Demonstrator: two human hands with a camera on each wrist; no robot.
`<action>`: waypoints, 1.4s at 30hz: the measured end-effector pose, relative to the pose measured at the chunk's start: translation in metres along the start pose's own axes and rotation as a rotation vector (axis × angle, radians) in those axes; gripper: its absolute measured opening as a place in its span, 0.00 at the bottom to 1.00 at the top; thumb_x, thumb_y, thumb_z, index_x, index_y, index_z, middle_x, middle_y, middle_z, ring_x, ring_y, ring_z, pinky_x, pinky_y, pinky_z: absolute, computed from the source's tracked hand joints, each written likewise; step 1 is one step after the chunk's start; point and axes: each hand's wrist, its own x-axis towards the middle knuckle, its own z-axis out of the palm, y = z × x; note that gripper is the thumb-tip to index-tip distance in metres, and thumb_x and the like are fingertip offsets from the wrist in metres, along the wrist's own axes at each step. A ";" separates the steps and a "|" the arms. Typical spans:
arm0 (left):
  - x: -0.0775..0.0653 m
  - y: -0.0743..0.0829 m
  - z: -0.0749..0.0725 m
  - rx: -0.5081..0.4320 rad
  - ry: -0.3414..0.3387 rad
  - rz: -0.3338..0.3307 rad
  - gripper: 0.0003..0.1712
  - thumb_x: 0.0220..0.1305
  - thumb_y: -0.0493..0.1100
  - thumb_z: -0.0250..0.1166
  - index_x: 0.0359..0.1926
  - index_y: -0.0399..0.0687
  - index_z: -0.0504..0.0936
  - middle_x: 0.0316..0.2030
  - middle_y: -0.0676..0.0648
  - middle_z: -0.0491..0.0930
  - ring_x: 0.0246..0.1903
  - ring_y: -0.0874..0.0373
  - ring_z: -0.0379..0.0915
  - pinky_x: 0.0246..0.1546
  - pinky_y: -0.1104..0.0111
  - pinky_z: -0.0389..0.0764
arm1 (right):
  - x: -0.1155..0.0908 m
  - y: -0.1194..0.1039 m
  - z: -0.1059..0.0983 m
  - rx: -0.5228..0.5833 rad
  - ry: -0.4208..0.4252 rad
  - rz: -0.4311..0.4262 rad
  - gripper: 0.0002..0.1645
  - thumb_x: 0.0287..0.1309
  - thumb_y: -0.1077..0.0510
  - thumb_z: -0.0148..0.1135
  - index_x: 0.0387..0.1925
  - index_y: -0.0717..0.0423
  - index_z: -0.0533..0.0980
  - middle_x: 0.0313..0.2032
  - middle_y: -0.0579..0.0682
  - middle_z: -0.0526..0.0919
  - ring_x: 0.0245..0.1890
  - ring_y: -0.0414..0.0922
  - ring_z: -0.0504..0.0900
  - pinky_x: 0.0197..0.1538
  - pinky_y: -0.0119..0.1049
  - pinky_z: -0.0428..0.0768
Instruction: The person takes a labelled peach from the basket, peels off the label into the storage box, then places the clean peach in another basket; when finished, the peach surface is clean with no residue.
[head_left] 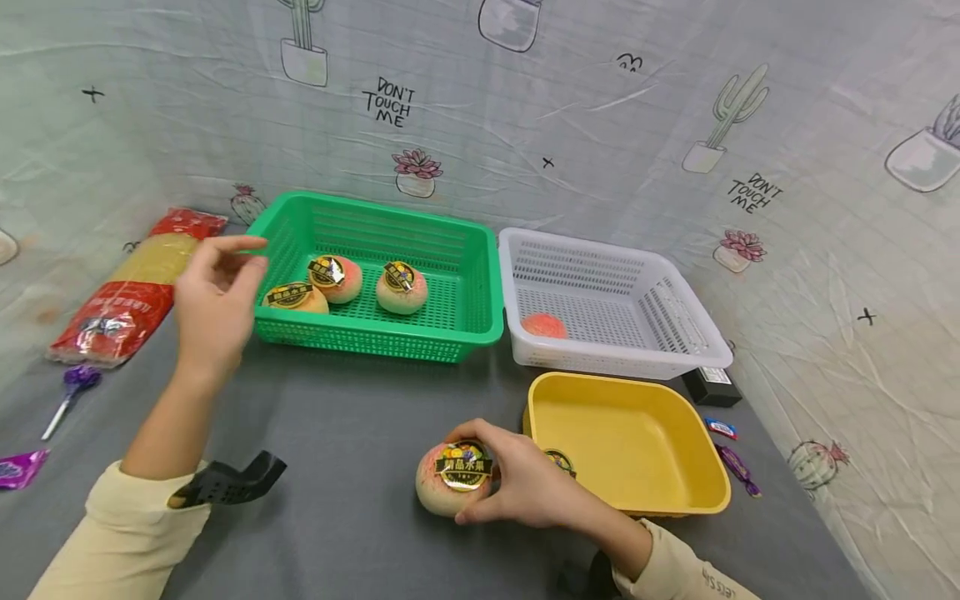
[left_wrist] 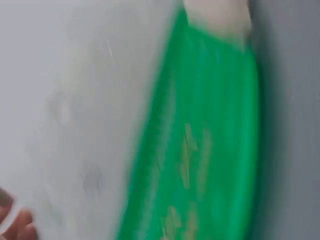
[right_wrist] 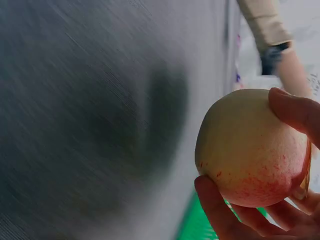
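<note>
My right hand (head_left: 528,483) grips a pale pink peach (head_left: 453,479) with a black-and-gold label, over the grey table in front of the yellow bin. In the right wrist view the thumb and fingers curl round this peach (right_wrist: 250,155), and its shadow falls on the table. My left hand (head_left: 217,300) is raised at the left end of the green basket (head_left: 390,337), fingers loosely bent and holding nothing. Three labelled peaches lie inside that basket, one of them a peach (head_left: 402,292) near its middle. The left wrist view is blurred.
A white basket (head_left: 607,360) with one reddish peach (head_left: 544,326) adjoins the green one. Behind my right hand, another round label (head_left: 558,460) shows at the yellow bin (head_left: 630,446). A red-and-yellow bag (head_left: 135,287) and a purple lollipop (head_left: 78,379) lie left; small candies lie right.
</note>
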 end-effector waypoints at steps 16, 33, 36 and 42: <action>-0.133 -0.009 0.055 -0.089 -1.059 -0.145 0.15 0.67 0.45 0.60 0.53 0.47 0.75 0.48 0.49 0.76 0.45 0.57 0.74 0.48 0.63 0.74 | -0.009 0.010 0.019 0.002 -0.011 0.008 0.43 0.40 0.50 0.79 0.57 0.52 0.67 0.51 0.43 0.75 0.47 0.35 0.74 0.50 0.32 0.74; -0.150 -0.031 0.055 -0.286 -1.083 -0.008 0.31 0.49 0.41 0.76 0.55 0.49 0.74 0.49 0.51 0.76 0.46 0.55 0.73 0.47 0.65 0.75 | -0.021 0.002 -0.003 0.104 -0.035 0.076 0.26 0.52 0.49 0.71 0.47 0.56 0.71 0.42 0.44 0.77 0.41 0.39 0.77 0.39 0.31 0.79; -0.152 -0.032 0.055 -0.288 -1.059 0.016 0.31 0.49 0.40 0.76 0.55 0.49 0.74 0.48 0.51 0.76 0.46 0.55 0.73 0.46 0.65 0.75 | -0.020 0.001 -0.005 0.106 -0.002 0.064 0.13 0.61 0.50 0.62 0.38 0.54 0.74 0.31 0.41 0.78 0.30 0.36 0.76 0.32 0.31 0.77; -0.153 -0.031 0.055 -0.278 -1.059 0.013 0.30 0.50 0.41 0.75 0.54 0.49 0.74 0.48 0.52 0.76 0.46 0.56 0.73 0.46 0.66 0.75 | -0.018 0.001 -0.001 0.179 -0.006 0.097 0.10 0.66 0.53 0.57 0.33 0.54 0.77 0.23 0.40 0.77 0.22 0.33 0.72 0.26 0.29 0.74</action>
